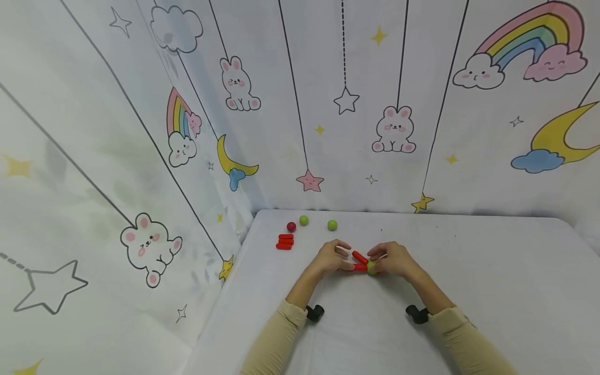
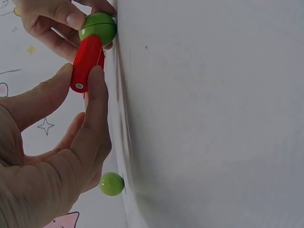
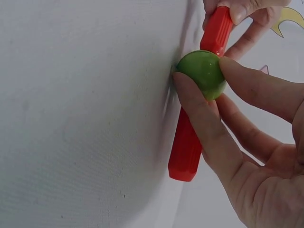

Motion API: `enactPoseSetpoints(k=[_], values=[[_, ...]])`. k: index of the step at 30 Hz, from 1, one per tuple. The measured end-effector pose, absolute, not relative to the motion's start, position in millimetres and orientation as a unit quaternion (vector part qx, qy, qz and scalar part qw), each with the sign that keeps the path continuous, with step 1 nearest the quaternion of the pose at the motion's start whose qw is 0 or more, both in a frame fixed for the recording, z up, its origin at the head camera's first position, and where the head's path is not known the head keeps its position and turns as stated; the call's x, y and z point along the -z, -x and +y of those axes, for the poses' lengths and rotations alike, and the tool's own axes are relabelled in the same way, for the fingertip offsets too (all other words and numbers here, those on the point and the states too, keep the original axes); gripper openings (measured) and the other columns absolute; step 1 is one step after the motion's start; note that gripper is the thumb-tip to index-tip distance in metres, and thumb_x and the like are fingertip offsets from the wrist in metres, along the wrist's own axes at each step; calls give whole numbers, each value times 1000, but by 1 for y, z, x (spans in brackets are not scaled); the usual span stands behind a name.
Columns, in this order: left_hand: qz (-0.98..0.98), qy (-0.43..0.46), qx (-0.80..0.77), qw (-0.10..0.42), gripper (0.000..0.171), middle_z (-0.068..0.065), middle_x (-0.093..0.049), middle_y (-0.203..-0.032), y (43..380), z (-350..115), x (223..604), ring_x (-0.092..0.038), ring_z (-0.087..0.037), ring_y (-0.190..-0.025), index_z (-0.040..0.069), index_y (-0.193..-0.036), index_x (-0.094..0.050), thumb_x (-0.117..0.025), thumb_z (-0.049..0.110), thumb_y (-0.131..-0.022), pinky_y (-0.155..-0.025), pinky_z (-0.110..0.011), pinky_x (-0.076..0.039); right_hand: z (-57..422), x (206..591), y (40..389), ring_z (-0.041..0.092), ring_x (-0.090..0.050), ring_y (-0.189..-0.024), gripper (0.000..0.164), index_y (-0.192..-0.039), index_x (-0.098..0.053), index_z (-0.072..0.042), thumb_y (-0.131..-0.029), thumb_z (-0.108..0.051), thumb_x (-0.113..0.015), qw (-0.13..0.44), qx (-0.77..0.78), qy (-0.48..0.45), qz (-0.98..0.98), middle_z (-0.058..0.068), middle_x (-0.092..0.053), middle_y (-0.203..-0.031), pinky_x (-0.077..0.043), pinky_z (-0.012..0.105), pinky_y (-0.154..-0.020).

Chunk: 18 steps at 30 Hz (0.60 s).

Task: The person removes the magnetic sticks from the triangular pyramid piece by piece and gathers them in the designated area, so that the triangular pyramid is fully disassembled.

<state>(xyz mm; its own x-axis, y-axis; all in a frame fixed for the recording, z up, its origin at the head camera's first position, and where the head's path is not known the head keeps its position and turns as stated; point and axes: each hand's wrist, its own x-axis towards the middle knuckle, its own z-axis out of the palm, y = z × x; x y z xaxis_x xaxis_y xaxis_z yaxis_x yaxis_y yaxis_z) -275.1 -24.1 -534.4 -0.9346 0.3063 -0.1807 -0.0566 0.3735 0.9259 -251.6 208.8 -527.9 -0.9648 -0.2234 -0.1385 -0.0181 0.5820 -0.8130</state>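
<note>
In the head view my left hand [image 1: 332, 259] pinches a red ribbed rod [image 1: 359, 267] between thumb and index finger. The rod's end, with a small pale hole [image 2: 79, 86], faces the left wrist camera. At its other end the rod meets a shiny green ball [image 3: 203, 73], which my right hand [image 1: 392, 259] holds with thumb and fingertips. A second red rod [image 3: 185, 147] points away from the ball on the opposite side, partly behind the right fingers. Another red rod [image 1: 360, 257] slants up and left beside the ball, between the two hands.
On the white table [image 1: 492, 271], toward the back left, lie three red rods [image 1: 285, 241] in a stack-like row. Near them are a red ball [image 1: 291, 226], a green ball [image 1: 303, 220] and another green ball [image 1: 332, 225]. A cartoon-printed white curtain [image 1: 281, 130] surrounds the table's back and left.
</note>
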Motion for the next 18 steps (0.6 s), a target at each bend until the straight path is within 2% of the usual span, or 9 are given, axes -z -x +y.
enactPoseSetpoints(k=[11,18], values=[[812,-69,-557,162,53,-11,-70,-112,278,-39,539,-65,-20,-90,9,-124,-70,-89,-1,-76,-73,-29,-56,200,528,251,22,-69,-93,34,-115,-74,-1,-82,-2,-83,108,440,78,888,7,-75,-103,-61,35,-72],[781,-59,-599,166,60,-21,-64,-128,285,-74,530,-70,-23,-90,3,-137,-63,-86,-1,-81,-81,-33,-62,206,526,251,24,-69,-100,35,-118,-74,-2,-84,-4,-84,116,432,71,891,8,-74,-108,-61,34,-75]])
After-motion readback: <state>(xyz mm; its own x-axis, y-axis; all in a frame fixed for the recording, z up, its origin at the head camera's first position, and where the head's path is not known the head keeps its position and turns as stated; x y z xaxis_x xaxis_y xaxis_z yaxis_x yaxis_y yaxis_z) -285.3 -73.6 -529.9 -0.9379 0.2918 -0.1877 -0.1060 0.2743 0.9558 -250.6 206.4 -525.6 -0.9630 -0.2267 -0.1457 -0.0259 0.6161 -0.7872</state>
